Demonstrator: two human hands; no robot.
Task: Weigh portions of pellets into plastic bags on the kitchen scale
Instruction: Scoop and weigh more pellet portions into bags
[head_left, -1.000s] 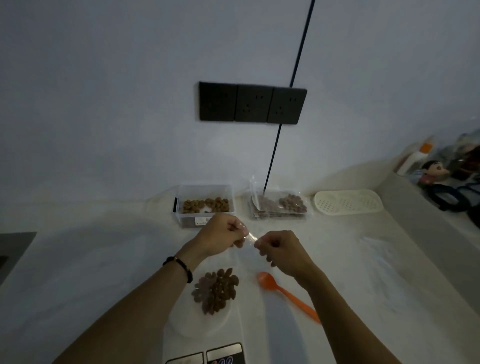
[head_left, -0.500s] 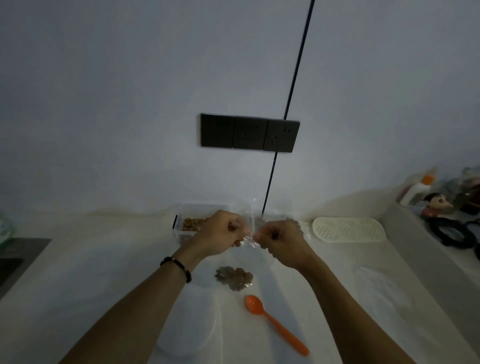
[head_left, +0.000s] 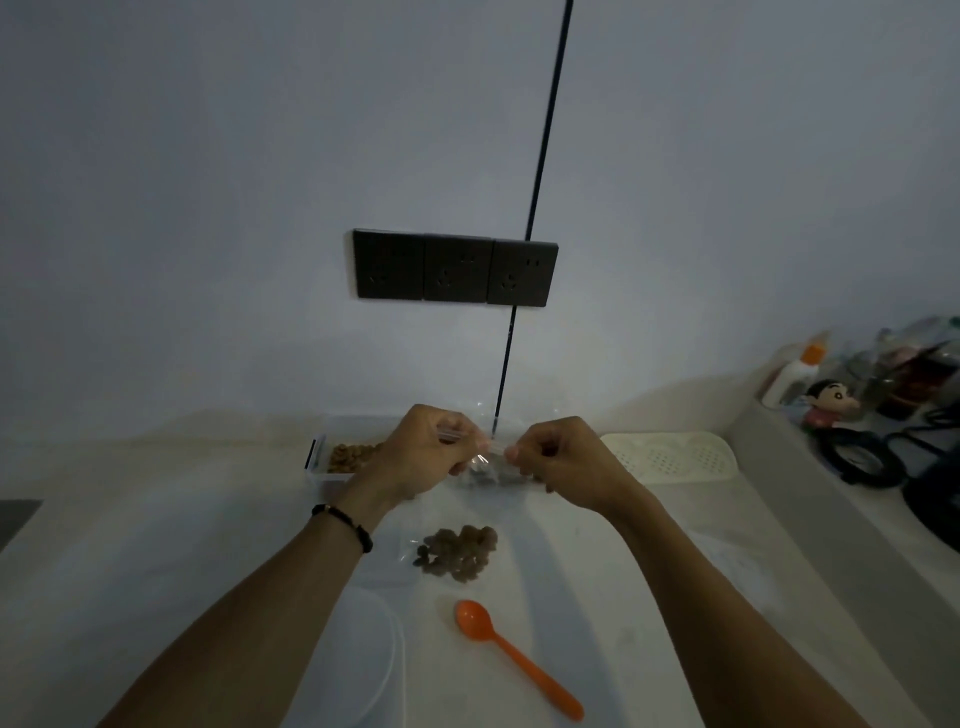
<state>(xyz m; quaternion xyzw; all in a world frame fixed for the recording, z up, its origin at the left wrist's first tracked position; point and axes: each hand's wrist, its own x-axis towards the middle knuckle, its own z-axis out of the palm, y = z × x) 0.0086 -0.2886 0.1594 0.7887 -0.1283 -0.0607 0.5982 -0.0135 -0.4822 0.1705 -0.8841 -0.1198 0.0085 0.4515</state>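
Left hand (head_left: 423, 451) and right hand (head_left: 563, 460) raised above counter (head_left: 156, 545), each pinching top edge of clear bag (head_left: 485, 470) between curled fingers and thumb; pellets (head_left: 457, 552) gathered at bag bottom, hanging low between wrists. Orange spoon (head_left: 517, 657) flat on counter, near and right of translucent lid (head_left: 363, 660). Tub (head_left: 340, 460) with pellets behind left hand; white tray (head_left: 670, 457) behind right hand; sockets (head_left: 454, 267) on wall.
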